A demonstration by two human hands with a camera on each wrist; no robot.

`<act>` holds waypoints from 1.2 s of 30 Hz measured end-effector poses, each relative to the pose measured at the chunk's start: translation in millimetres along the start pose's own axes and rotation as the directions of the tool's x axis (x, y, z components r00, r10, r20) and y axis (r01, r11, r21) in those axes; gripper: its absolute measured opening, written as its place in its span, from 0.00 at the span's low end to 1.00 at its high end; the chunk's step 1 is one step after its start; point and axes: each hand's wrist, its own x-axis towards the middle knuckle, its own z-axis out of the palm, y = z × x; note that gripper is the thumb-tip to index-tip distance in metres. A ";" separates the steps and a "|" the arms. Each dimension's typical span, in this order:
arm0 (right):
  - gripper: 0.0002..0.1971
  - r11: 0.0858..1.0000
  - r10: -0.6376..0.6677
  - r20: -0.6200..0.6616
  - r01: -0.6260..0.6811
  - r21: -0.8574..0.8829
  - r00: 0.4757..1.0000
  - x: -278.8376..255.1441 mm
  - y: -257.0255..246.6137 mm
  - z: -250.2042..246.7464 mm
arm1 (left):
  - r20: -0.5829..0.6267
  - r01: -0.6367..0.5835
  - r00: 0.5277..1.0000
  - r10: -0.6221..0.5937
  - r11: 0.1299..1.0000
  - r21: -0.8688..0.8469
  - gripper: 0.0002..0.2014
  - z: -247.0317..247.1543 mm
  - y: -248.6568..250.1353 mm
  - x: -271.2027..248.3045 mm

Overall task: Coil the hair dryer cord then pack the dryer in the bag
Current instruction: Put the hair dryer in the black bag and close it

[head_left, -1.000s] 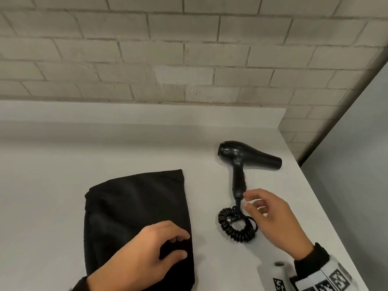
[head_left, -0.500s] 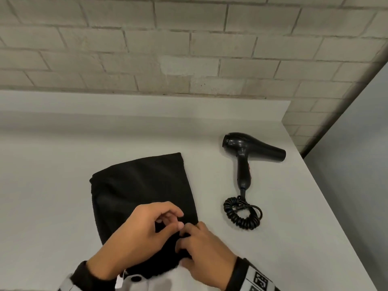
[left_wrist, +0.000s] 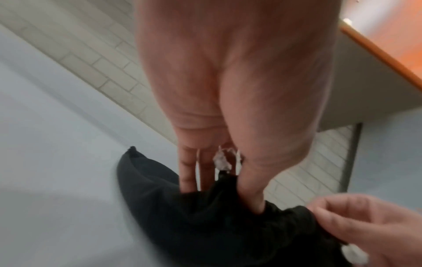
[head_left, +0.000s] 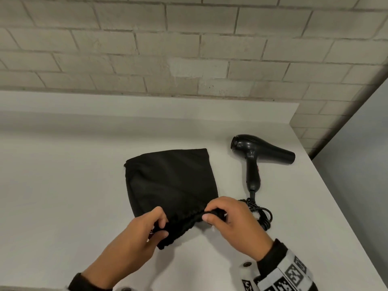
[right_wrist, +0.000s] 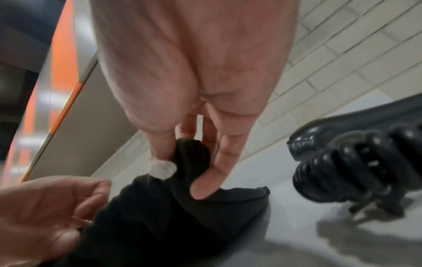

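A black cloth bag (head_left: 170, 181) lies flat on the white counter (head_left: 63, 185), its gathered drawstring mouth toward me. My left hand (head_left: 155, 225) pinches the left side of that mouth (left_wrist: 228, 204). My right hand (head_left: 212, 215) pinches the right side (right_wrist: 194, 162). A white cord end (right_wrist: 162, 169) shows at the hem. The black hair dryer (head_left: 255, 156) lies to the right of the bag, nozzle pointing right. Its coiled cord (head_left: 263, 215) sits just behind my right hand, partly hidden, and shows close up in the right wrist view (right_wrist: 356, 162).
A pale brick wall (head_left: 189, 49) runs behind the counter. The counter's right edge (head_left: 336, 198) drops off just beyond the dryer. Bare counter stretches to the left of the bag.
My right hand left the dryer's cord and came over to the bag. Both hands now pinch the bag's mouth and have drawn apart along it. The bag has shifted right.
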 end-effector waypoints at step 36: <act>0.24 0.760 0.525 -0.226 -0.571 -0.311 0.821 40.4 40.0 -74.0 | -0.272 0.030 0.961 -0.054 0.995 -0.092 0.27 4.3 9.6 20.7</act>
